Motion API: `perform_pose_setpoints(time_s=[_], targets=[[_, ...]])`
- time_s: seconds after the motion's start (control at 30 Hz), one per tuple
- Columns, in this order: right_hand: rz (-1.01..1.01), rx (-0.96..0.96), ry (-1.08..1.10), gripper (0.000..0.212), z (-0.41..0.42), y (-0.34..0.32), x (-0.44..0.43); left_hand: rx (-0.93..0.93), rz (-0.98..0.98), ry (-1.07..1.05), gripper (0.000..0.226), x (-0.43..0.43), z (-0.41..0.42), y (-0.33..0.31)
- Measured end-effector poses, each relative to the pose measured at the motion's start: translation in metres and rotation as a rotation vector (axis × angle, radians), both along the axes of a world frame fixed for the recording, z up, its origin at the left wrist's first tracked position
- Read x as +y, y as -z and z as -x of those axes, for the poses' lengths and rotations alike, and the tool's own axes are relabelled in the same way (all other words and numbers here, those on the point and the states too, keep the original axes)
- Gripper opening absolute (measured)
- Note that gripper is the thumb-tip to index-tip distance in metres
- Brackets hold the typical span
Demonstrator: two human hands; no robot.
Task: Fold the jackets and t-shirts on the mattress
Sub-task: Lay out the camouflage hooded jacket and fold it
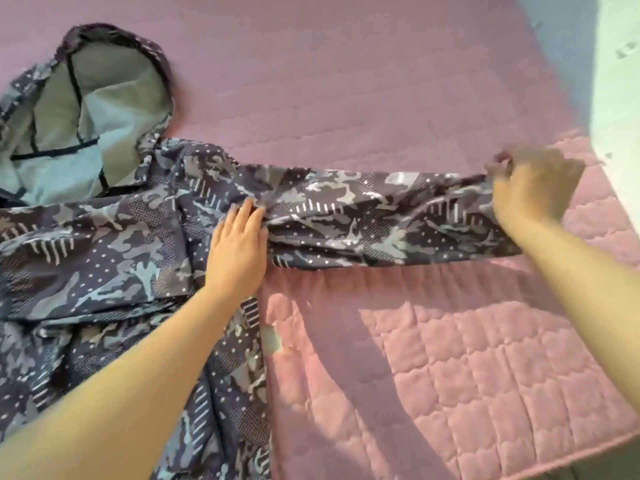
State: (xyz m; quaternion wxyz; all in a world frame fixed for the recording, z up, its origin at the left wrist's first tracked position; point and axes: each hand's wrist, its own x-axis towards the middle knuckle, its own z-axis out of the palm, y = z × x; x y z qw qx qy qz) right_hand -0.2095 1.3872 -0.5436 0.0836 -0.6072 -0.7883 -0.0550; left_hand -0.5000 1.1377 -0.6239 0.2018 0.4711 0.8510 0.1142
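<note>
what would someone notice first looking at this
A camouflage jacket sprawls across the left of the pink mattress, its grey-lined hood open at top left. One sleeve stretches right, the left hand pressing flat near its shoulder and the right hand gripping its cuff end.

One view only, head-worn and wide-angle. It looks forward and steeply down onto the mattress (346,81) from over its near edge, close in. Both forearms enter from the bottom border, with the left hand (239,244) near centre frame and the right hand (530,188) far right, motion-blurred. The jacket (104,254) fills the left half, cropped by the left and bottom borders. A pale wall (616,81) strip sits in the top-right corner.
</note>
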Motion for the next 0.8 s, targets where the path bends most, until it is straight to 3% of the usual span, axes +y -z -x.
perform_pose_setpoints(time_s=[0.07,0.17,0.2,0.27,0.37,0.5,0.57,0.63,0.73,0.8], targets=[[0.148,0.089,0.164,0.028,-0.019,0.026,0.010,-0.065,0.187,0.076,0.050,0.018,0.008,0.012],[0.475,0.180,0.448,0.070,-0.052,0.073,0.003,-0.096,0.429,0.133,0.061,0.041,0.011,0.028],[0.530,0.195,0.506,0.085,-0.060,0.088,-0.005,-0.101,0.475,0.130,0.068,0.046,0.009,0.031],[0.525,0.250,0.638,0.095,-0.069,0.099,-0.026,-0.094,0.544,0.111,0.083,0.055,0.004,0.036],[0.526,0.435,0.794,0.087,-0.071,0.100,-0.049,-0.030,0.593,0.081,0.096,0.065,-0.003,0.042],[0.707,0.998,0.756,0.045,-0.073,0.108,-0.058,0.061,0.588,0.061,0.120,0.073,0.003,0.040],[0.593,1.136,0.746,0.023,-0.077,0.107,-0.058,0.227,0.446,0.135,0.128,0.070,0.006,0.039],[0.389,1.196,0.725,0.018,-0.077,0.102,-0.054,0.342,0.209,0.223,0.125,0.064,0.008,0.035],[0.242,1.303,0.859,0.017,-0.076,0.101,-0.054,0.251,0.038,0.018,0.109,0.059,0.011,0.026],[0.336,1.517,1.018,0.022,-0.071,0.103,-0.063,0.069,0.195,-0.170,0.107,0.060,0.015,0.032]])
